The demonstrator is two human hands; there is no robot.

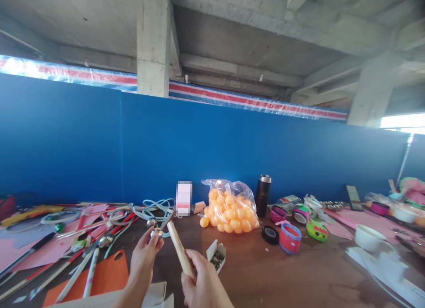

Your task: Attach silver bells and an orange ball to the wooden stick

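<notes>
My left hand (144, 254) is raised over the brown table, its fingers pinched on a shiny silver bell (156, 232). Another silver bell (152, 223) shows just behind the fingertips, with a thin pointed piece beside it. To the right, my right hand (202, 279) is wrapped round a pale wooden stick (181, 250), which tilts up and left so that its top end is close to the bells. A small open white box (216, 256) of little metal pieces stands just beyond my right hand.
A clear bag of orange balls (230, 210) and a black flask (264, 195) stand at the back. Sticks, pink paper and an orange sheet (106, 277) lie left. Rightward are a black lid (270, 234), a red-blue round item (290, 238) and a white cup (368, 237).
</notes>
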